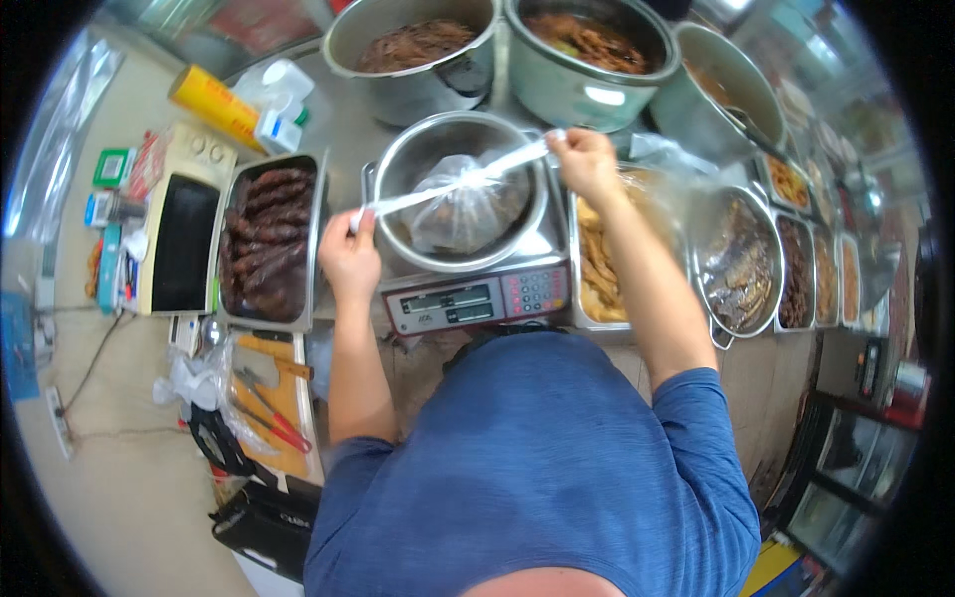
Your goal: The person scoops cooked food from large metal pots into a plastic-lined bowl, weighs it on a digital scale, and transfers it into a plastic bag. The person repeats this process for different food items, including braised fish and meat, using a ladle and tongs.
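A clear plastic bag (pixel 462 213) with dark contents, hard to make out, sits inside a round steel bowl (pixel 388 242). The bowl stands on the platform of a digital scale (pixel 477 302), whose display and red-edged keypad face me. My left hand (pixel 351 250) pinches one end of the bag's twisted white neck or handles, left of the bowl. The other end is gripped in my right hand (pixel 586 160), above the bowl's right rim. Between both hands the plastic is stretched taut in a slanting line over the bag.
A steel tray of dark glazed meat (pixel 268 239) lies left, beside a cream microwave oven (pixel 186 239). Large pots (pixel 414 89) of cooked food stand behind. Trays (pixel 597 269) and a steel colander-like pan (pixel 735 261) are to the right. Red-handled tongs (pixel 272 414) rest on a wooden board.
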Tool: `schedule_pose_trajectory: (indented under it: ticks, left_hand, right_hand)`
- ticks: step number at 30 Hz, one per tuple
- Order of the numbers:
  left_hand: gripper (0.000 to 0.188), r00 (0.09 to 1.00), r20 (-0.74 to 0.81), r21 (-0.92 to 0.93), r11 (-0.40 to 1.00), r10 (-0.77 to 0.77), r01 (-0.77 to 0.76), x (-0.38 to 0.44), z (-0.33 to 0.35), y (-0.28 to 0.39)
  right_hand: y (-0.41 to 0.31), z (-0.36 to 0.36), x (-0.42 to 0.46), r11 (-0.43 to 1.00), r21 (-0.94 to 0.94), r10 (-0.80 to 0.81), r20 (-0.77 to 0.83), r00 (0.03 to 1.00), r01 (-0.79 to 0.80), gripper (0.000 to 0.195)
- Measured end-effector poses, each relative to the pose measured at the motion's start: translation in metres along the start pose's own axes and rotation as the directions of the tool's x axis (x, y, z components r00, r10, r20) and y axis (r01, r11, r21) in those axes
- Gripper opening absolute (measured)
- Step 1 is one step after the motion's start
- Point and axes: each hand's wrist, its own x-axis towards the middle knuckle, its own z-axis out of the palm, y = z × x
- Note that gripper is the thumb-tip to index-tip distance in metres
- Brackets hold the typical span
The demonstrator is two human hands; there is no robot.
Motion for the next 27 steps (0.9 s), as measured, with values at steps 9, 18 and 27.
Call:
schedule_pose_trajectory:
  ticks: [9,18,27]
  left_hand:
    - [0.026,0.788,0.591,-0.431,0.758,-0.174,0.490,0.040,0.058,0.074]
    - [0.032,0.535,0.822,-0.099,0.876,-0.195,0.472,0.051,0.051,0.102]
    - [0.018,0.711,0.694,-0.332,0.828,-0.111,0.453,0.042,0.056,0.051]
  right_hand:
    - [-0.098,-0.010,-0.059,0.943,0.226,-0.298,0.245,0.923,0.245,0.029]
    - [-0.123,-0.002,-0.044,0.774,0.012,-0.614,0.260,0.745,0.633,0.027]
    - [-0.096,-0.033,-0.048,0.884,-0.284,-0.123,0.623,0.772,0.370,0.018]
